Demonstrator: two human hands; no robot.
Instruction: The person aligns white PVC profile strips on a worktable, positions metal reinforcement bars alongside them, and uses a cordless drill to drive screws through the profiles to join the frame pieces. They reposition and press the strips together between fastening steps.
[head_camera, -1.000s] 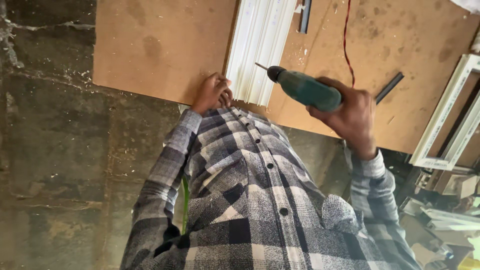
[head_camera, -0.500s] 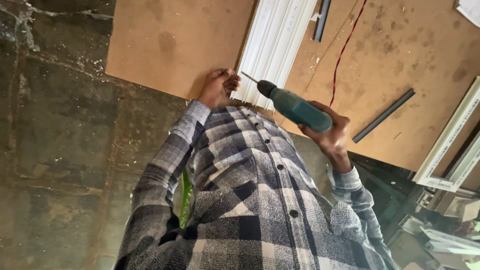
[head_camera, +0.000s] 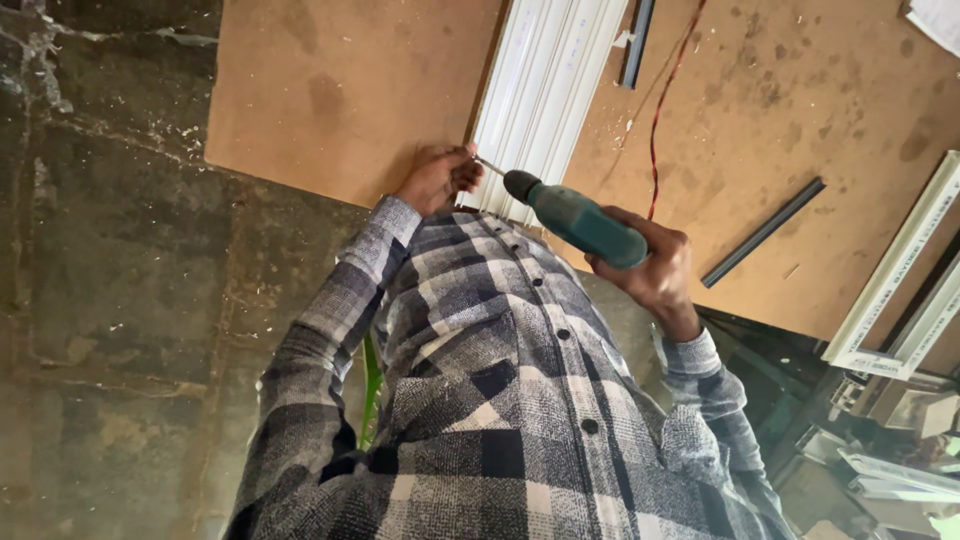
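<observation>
At the near edge of the brown fibreboard worktop (head_camera: 330, 90), the white ribbed plastic profile (head_camera: 545, 85) lies with its long axis running away from the person, its near end just above the shirt collar. The left hand (head_camera: 437, 177) is the nearer one: it rests at that end, fingers pinched around something small and pale, perhaps a screw, though it is too small to tell. The right hand (head_camera: 655, 268) is wrapped tight around the grip of a green power drill (head_camera: 575, 218), whose body slants up and to the left, its thin bit reaching toward the left hand's fingertips and the profile's end. A red wire (head_camera: 665, 95) and a dark strip (head_camera: 762, 232) lie apart to the right. Compared with the earlier frames, the drill has swung lower and closer, its tip now nearly meeting the left hand, which has kept its place at the profile.
</observation>
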